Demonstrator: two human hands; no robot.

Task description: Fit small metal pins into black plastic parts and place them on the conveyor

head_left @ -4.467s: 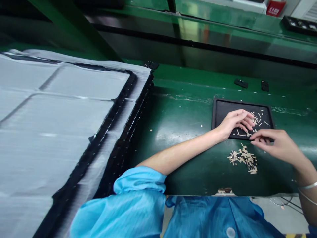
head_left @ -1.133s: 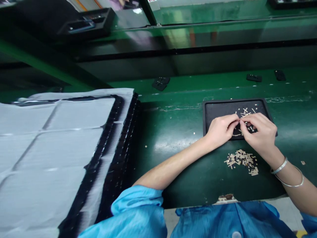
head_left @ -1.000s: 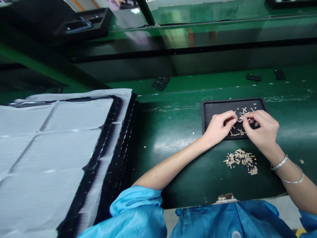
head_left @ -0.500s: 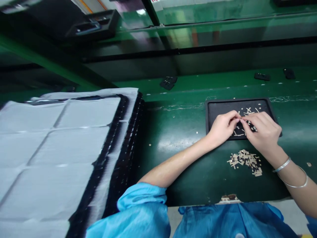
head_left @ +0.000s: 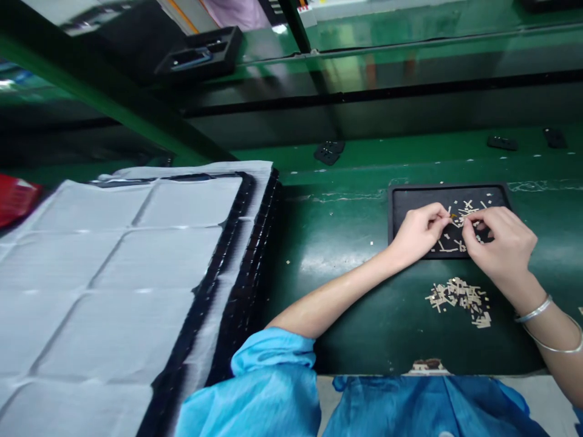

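Observation:
Over a shallow black tray my two hands work close together. My left hand pinches thumb and forefinger around something tiny, with a small orange-yellow bit showing at the fingertips. A short gap to the right, my right hand is also closed in a pinch; whatever its fingertips hold is too small to make out. Thin pale strips lie scattered inside the tray under and around the fingers. On the green bench, nearer to me, sits a loose pile of similar pale strips and small squares.
Stacked black trays lined with white sheeting fill the left side. Small black plates lie at the back of the green bench. A green post slants across the upper left, and a red object shows at the left edge.
My hands have moved apart at the fingertips, the right one drawing away to the right. The whole view has shifted, so the bench things appear farther right.

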